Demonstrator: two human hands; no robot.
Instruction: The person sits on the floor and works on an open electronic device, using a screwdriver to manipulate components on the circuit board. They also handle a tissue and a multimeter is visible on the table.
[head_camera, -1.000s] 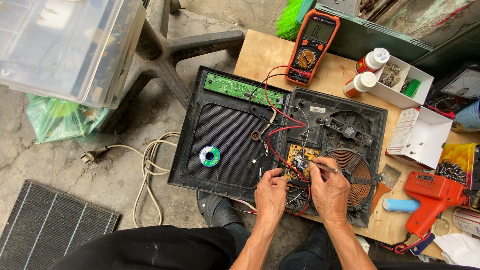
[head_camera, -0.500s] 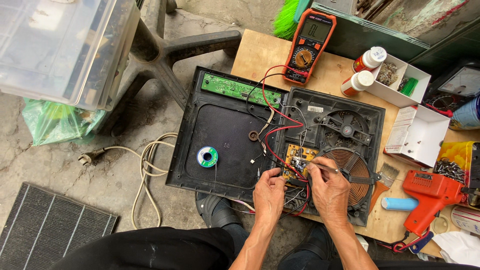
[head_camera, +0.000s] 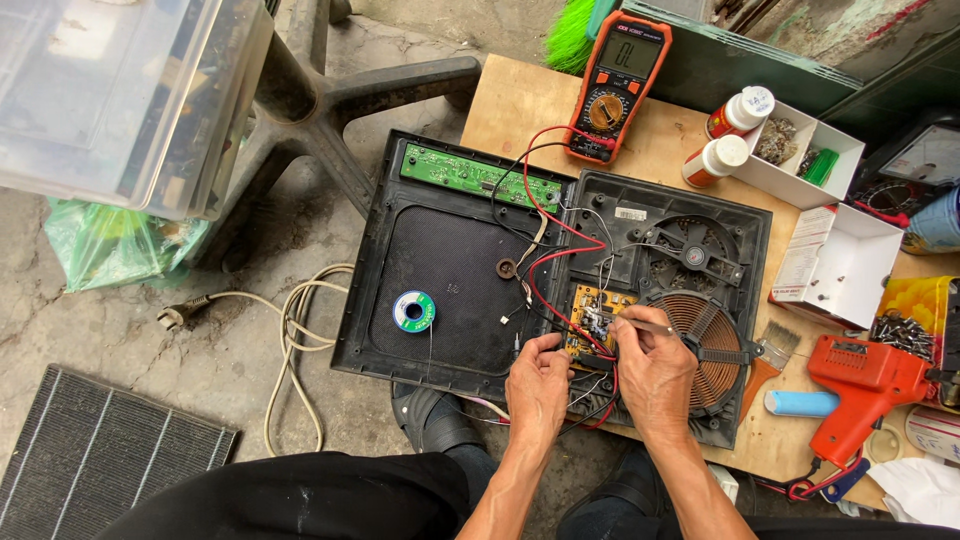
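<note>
Both forearms enter from the bottom centre of the frame. Left hand rests knuckles-up at the lower edge of the small brown circuit board, fingers curled together; what they pinch cannot be told. Right hand sits just right of it, thumb and forefinger clamped on a thin metal probe whose tip points left onto the board.

The board lies centre-right of the frame, inside the opened black cooker housing, just left of the copper coil. It is crowded with small components; red and black wires loop over it.

The orange multimeter lies at top centre, its leads running down to the board. A solder spool sits on the detached black panel at left. An orange soldering gun lies at lower right. The wires partly cover the board.
</note>
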